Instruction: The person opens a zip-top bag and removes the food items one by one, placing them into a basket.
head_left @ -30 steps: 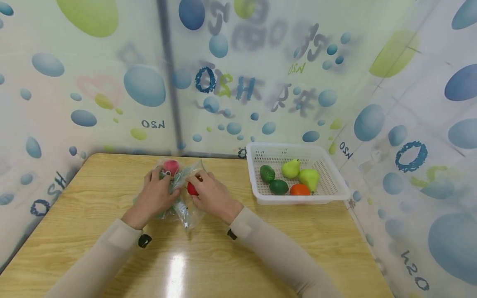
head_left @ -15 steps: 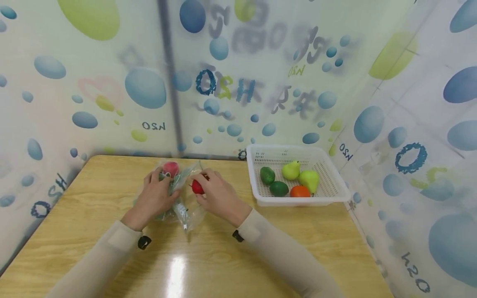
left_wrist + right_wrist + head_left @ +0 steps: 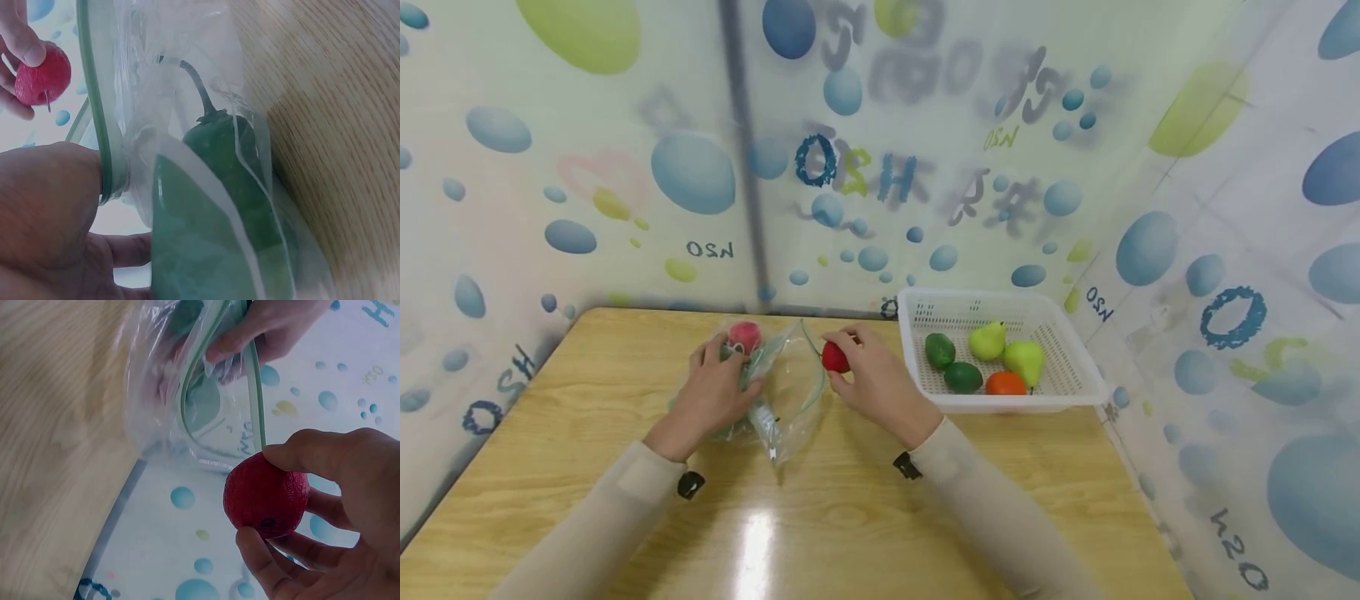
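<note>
Spotted walls [image 3: 940, 225] rise behind the wooden surface [image 3: 820, 533] that I am watching from afar. Over the last second, the right hand [image 3: 883, 379] has drawn the red fruit [image 3: 834, 357] away from the plastic bag [image 3: 792, 387], rightward across the head view. It now hangs just outside the gaping, green-edged mouth, between bag and basket [image 3: 947, 403], and I judge that it has come fully free of the film. I see the right hand pinching it, thumb on one side and fingertips on the other. Meanwhile the left hand [image 3: 709, 396] has stayed where it was, its fingers curled on the bag to hold it down, which I think is what keeps the mouth spread. My fruit is nearly round, so I can name no clear long axis; its thin stem points down in the left wrist view, on the side toward the bag, and a dark end spot shows low on it in the right wrist view. Inside the bag, a green pepper [image 3: 228, 150] does have a long axis, running on a slant in the left wrist view with its curved stem uppermost.
</note>
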Demonstrator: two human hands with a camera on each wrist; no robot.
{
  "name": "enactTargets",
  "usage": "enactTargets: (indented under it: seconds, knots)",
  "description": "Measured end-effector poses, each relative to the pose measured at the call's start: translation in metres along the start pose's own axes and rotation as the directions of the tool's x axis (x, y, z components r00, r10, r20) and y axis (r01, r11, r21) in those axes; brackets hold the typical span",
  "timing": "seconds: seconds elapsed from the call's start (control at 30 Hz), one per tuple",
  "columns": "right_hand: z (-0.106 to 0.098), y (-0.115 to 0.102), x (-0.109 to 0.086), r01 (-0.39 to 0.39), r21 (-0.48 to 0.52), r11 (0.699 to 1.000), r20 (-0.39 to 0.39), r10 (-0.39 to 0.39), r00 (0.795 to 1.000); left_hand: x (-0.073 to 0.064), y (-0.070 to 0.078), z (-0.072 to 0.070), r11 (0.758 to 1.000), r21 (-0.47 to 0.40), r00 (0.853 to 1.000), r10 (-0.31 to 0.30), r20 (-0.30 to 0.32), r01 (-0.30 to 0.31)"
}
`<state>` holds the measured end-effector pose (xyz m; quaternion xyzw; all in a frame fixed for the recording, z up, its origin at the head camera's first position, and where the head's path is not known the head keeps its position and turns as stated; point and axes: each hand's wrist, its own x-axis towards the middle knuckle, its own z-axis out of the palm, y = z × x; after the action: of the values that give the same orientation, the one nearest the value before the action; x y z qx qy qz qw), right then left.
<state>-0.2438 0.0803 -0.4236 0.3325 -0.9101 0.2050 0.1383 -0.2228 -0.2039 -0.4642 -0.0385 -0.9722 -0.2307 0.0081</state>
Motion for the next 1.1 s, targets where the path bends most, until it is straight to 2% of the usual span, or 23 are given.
enactTargets:
  seconds: [0.27, 0.4, 0.57, 0.87, 1.1]
  knots:
    - [-0.016, 0.024, -0.009, -0.059, 0.004, 0.998, -0.053, 0.059, 0.997, 0.001, 0.0, 0.0, 1.0, 0.002, 1.0, 0.011, -0.004, -0.011]
    - [-0.023, 0.035, -0.016, -0.117, 0.003, 0.993, -0.062, 0.117, 0.991, 0.001, 0.001, 0.0, 1.0, 0.003, 1.0, 0.001, 0.001, -0.001]
    - [-0.03, 0.05, -0.025, -0.194, -0.004, 0.981, -0.064, 0.194, 0.979, 0.0, 0.0, 0.001, 1.0, -0.002, 1.0, -0.007, 0.01, 0.007]
    - [-0.043, 0.074, -0.04, -0.258, 0.007, 0.966, -0.095, 0.258, 0.961, -0.001, 0.002, 0.0, 1.0, -0.008, 1.0, -0.006, 0.011, 0.006]
    - [-0.048, 0.09, -0.046, -0.341, -0.01, 0.94, -0.068, 0.34, 0.938, -0.001, 0.001, -0.002, 1.0, -0.003, 1.0, -0.005, 0.004, 0.005]
